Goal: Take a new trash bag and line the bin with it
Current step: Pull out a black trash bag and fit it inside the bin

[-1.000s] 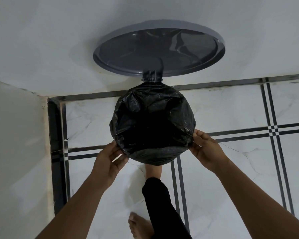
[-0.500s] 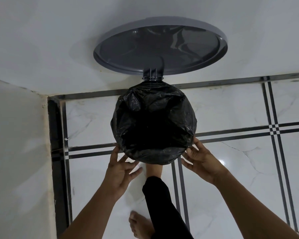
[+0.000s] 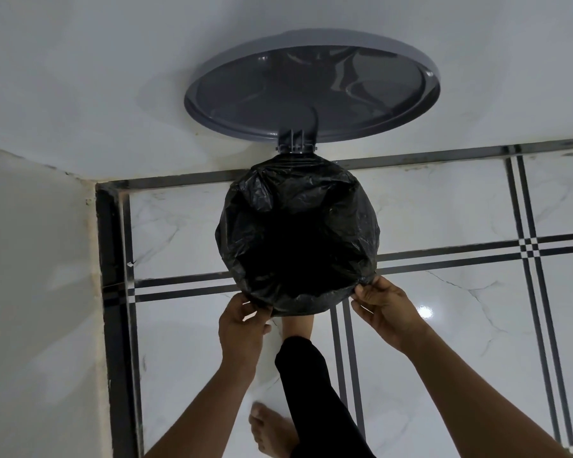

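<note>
Left hand (image 3: 242, 320) and right hand (image 3: 382, 304) each pinch the black trash bag (image 3: 296, 236) hem over the bin rim, grip closed

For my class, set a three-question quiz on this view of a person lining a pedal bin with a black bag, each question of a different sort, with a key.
1. True or false: the bin's grey lid stands open against the wall.
2. Multiple choice: where do the left hand and right hand hold the black bag?
A. At the near rim, one on each side
B. Deep inside the bag
C. On the lid's hinge
3. Fill in: a bare foot reaches under the bin's near edge, below a ____ trouser leg.

Key
1. True
2. A
3. black
</note>
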`<state>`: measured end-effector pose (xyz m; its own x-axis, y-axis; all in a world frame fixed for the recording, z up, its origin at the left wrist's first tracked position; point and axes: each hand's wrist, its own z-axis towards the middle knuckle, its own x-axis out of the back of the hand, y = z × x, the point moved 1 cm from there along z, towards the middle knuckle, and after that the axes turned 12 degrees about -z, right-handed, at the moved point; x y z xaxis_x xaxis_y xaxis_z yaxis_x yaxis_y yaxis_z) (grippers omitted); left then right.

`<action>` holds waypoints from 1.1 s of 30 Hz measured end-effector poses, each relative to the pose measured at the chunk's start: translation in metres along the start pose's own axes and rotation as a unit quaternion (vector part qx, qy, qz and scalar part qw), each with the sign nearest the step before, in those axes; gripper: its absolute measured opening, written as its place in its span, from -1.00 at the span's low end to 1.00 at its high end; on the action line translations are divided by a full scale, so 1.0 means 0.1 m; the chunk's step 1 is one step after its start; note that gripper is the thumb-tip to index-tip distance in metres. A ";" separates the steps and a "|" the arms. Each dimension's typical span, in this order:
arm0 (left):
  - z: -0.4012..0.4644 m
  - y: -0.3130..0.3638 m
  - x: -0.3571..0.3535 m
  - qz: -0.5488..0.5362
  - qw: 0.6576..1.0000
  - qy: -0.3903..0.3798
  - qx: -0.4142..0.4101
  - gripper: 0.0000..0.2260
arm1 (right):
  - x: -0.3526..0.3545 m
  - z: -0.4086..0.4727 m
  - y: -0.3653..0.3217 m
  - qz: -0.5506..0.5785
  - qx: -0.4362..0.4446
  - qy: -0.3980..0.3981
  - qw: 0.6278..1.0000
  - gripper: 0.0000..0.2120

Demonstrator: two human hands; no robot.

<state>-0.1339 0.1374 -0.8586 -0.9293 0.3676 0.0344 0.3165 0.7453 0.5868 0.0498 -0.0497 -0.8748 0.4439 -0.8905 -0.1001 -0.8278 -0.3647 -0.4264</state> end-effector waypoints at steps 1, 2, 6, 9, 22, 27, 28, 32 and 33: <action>0.00 0.00 -0.02 -0.007 1.000 0.012 0.009 -0.88 | 0.00 0.00 -0.01 0.000 0.000 0.013 1.000 -0.79; 0.02 0.01 -0.02 -0.022 0.999 0.026 0.024 -0.92 | -0.01 0.00 -0.03 0.003 0.003 0.027 1.000 -0.77; 0.15 0.13 -0.01 -0.071 0.993 0.049 0.082 -0.87 | -0.07 0.02 -0.12 0.009 0.026 0.062 0.998 -0.81; 0.17 0.27 0.03 -0.190 0.968 0.036 0.162 -0.92 | -0.14 0.02 -0.26 0.056 0.028 0.077 0.995 -0.83; 0.39 0.53 0.14 -0.170 0.982 0.079 0.023 -0.84 | -0.11 0.04 -0.65 -0.003 0.080 0.122 0.989 -0.88; 0.44 0.48 0.14 -0.101 0.991 0.057 -0.073 -0.79 | -0.15 0.01 -0.68 0.085 0.016 0.115 0.990 -0.83; 0.45 0.48 0.14 -0.091 0.992 0.057 -0.072 -0.81 | -0.16 0.01 -0.69 0.087 0.007 0.120 0.989 -0.85; 0.46 0.53 0.10 -0.107 0.993 0.046 -0.024 -0.81 | -0.16 0.03 -0.75 0.033 -0.038 0.111 0.993 -0.90; 0.46 0.55 0.10 -0.127 0.991 0.044 -0.003 -0.84 | -0.15 0.04 -0.77 0.029 -0.050 0.103 0.993 -0.87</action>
<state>-0.1169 0.2080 -0.8634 -0.9920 0.1178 -0.0449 0.0687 0.8040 0.5907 0.1082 -0.0070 -0.8440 0.3241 -0.9435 0.0689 -0.8842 -0.3280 -0.3324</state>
